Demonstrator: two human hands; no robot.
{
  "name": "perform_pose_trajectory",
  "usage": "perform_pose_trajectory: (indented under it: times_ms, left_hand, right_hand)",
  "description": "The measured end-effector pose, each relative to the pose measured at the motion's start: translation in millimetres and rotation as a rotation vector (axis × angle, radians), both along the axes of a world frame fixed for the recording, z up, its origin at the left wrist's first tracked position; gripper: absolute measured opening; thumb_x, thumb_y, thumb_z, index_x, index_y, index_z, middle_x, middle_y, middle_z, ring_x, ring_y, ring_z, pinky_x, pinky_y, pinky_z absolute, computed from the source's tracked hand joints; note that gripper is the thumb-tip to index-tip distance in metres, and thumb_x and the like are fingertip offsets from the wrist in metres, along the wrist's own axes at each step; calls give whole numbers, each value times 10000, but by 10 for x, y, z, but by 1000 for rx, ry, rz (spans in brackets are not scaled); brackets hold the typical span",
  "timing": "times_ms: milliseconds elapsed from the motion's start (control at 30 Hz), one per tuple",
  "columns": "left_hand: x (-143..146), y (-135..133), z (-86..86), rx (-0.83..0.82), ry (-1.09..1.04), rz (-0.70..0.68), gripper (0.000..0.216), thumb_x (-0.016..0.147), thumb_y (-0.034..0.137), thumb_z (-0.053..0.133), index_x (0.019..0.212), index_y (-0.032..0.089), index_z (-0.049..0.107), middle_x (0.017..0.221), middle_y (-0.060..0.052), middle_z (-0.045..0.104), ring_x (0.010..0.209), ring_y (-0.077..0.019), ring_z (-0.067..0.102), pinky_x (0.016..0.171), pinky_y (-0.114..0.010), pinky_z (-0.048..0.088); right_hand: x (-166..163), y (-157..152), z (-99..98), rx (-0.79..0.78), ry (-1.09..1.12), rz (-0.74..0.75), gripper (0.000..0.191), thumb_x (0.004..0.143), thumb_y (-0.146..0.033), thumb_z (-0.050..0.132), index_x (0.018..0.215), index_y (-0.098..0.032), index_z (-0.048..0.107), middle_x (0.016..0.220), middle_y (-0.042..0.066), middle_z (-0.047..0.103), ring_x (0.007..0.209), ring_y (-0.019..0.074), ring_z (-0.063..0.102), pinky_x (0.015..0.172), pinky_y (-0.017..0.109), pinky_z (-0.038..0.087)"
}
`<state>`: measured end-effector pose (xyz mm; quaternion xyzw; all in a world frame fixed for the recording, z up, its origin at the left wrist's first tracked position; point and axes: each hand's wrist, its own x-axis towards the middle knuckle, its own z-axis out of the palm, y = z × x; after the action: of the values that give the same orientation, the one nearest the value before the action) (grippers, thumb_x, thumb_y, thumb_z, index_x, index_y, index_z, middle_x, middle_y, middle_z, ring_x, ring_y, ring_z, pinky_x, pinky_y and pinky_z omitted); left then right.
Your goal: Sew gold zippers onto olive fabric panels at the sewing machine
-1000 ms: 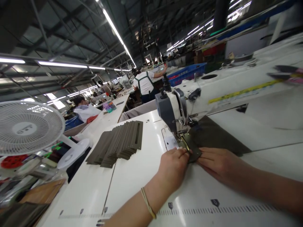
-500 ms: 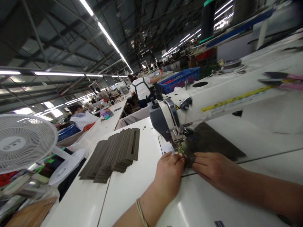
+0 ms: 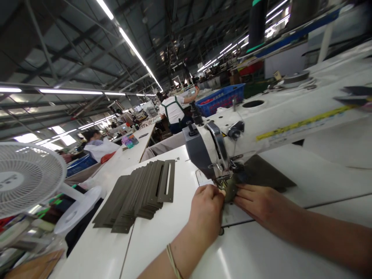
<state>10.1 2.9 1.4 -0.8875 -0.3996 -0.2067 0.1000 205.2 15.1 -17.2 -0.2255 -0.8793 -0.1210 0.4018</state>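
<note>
A dark olive fabric piece (image 3: 264, 172) lies on the sewing machine bed, its near end curling up beside the presser foot (image 3: 223, 179). My left hand (image 3: 206, 211) is closed, its fingertips pinching the near left edge of this piece close to the needle area. On the other side, my right hand (image 3: 261, 203) has its fingers pressed together at the right edge of the same piece; its thumb is hidden. The white sewing machine (image 3: 279, 116) has its head just beyond both hands. The exact needle point is too small to make out.
Left of the machine, a fanned stack of olive pieces with slots (image 3: 139, 193) rests on the white table (image 3: 162, 240). A white fan (image 3: 31, 178) stands at the far left. Scissors (image 3: 353, 99) lie on the machine arm. Beyond are a blue crate (image 3: 221, 100) and a person (image 3: 173, 110).
The fabric's near end has turned and now bends upward between my hands. My left fingers have curled in more tightly. The whole view has shifted slightly.
</note>
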Motion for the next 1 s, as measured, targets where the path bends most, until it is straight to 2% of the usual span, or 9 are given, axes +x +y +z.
perform_pose_trajectory:
  times_ms: [100, 333, 467, 600, 667, 767, 1000]
  left_hand:
    - [-22, -85, -22, 14, -6, -54, 217, 886, 107, 532, 1079, 145, 624, 1007, -89, 682, 898, -212, 670, 964, -392, 516]
    - [-2, -77, -26, 2, 111, -35, 133, 885, 108, 537, 978, 152, 620, 931, -65, 692, 867, -193, 687, 1029, -407, 475]
    - [-10, -12, -16, 3, 135, -39, 120, 884, 129, 559, 984, 151, 622, 904, -50, 686, 831, -186, 686, 1030, -397, 473]
    - [-22, 32, -20, -6, 137, -43, 129, 899, 148, 579, 1017, 131, 626, 921, -55, 682, 857, -187, 682, 1034, -385, 470]
    - [-22, 47, -16, -27, 155, -42, 113, 913, 146, 567, 1004, 127, 630, 915, -59, 681, 863, -185, 681, 1037, -382, 466]
    - [-18, 63, 2, -62, 188, -40, 103, 930, 139, 547, 981, 136, 636, 910, -59, 681, 856, -179, 679, 1041, -376, 461]
    - [-7, 107, 12, -73, 161, -36, 103, 931, 127, 551, 964, 132, 649, 881, -66, 677, 850, -194, 672, 958, -362, 513]
  right_hand:
    - [24, -100, -4, 54, -11, -60, 365, 874, 8, 354, 859, -148, 684, 849, 81, 712, 805, 184, 682, 766, 301, 593]
    - [49, -82, 16, 47, -33, -41, 382, 877, -12, 360, 911, -166, 709, 872, 80, 722, 860, 174, 692, 810, 286, 588]
    - [49, -60, 57, 82, -40, -48, 370, 923, -50, 352, 911, -166, 704, 880, 76, 723, 861, 172, 689, 802, 289, 583]
    - [67, -63, 134, 203, -63, -186, 353, 964, -141, 412, 699, -187, 640, 665, 48, 657, 630, 177, 642, 621, 308, 559]
    - [63, -22, 131, 227, -51, -220, 354, 987, -155, 386, 767, -176, 663, 724, 57, 698, 647, 172, 661, 622, 297, 566]
    - [47, 79, 60, 184, -55, -172, 418, 1006, -115, 275, 945, -145, 687, 921, 89, 750, 789, 154, 713, 713, 251, 595]
    - [50, 207, -38, 178, -102, -142, 438, 1000, -105, 257, 924, -109, 689, 893, 117, 752, 763, 173, 728, 679, 258, 614]
